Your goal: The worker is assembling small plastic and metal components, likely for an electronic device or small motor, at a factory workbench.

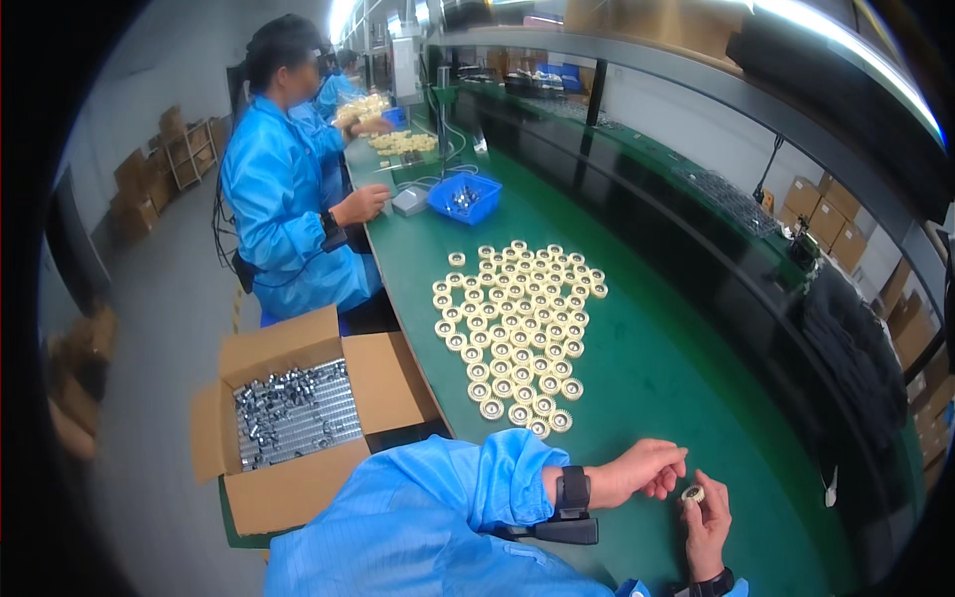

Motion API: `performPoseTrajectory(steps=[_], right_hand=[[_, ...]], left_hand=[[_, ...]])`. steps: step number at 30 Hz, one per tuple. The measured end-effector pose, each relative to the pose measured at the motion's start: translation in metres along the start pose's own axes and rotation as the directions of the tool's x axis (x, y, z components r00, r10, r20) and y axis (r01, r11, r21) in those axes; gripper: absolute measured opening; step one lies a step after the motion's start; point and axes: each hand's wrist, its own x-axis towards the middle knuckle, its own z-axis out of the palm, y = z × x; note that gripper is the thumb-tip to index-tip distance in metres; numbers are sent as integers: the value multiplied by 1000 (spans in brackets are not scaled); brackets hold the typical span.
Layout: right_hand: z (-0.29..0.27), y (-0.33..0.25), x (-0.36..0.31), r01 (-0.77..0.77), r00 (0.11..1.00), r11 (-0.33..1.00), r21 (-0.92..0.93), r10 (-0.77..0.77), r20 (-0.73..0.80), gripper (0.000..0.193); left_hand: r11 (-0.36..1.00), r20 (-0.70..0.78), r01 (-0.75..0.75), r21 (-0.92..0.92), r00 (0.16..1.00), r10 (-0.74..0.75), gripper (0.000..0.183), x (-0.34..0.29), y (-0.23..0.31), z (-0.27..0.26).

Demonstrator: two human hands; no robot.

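Observation:
Over the green table, my right hand [707, 529] pinches a small cream gear [693, 494] with a metal centre between thumb and fingers. Close by, to its upper left, my left hand [642, 470] is closed with curled fingertips pointing toward that gear. Whatever the left fingers hold, if anything, is hidden. Many similar cream gears with shiny metal centres [522, 323] lie flat in a broad cluster beyond my left forearm. An open cardboard box [293, 493] at the left contains many small silver metal cylinders [298, 413], partly in neat rows and partly loose.
A co-worker in a blue smock [284, 199] sits along the table's left edge, near a blue bin [466, 199] of metal parts. Farther off are more cream pieces [403, 142]. A shelf rail [686, 70] runs above the table's right side, with dark cloth [841, 348] below.

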Motion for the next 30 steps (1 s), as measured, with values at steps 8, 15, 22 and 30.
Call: performPoseTrajectory(steps=[8,15,22,30], right_hand=[[1,-4,1,68,991,996,-59,-60,120,43],[0,-5,1,-153,985,985,82,146,88,35],[2,-4,3,-78,991,996,-43,82,108,34],[2,-9,5,-43,992,991,-129,57,110,33]], left_hand=[[1000,25,12,-5,1000,-12,33,-1,0,0],[1000,25,9,-15,1000,-8,33,2,0,-1],[1000,33,24,-20,999,-24,32,1,1,-2],[999,36,34,-13,999,-34,32,2,-1,-1]])
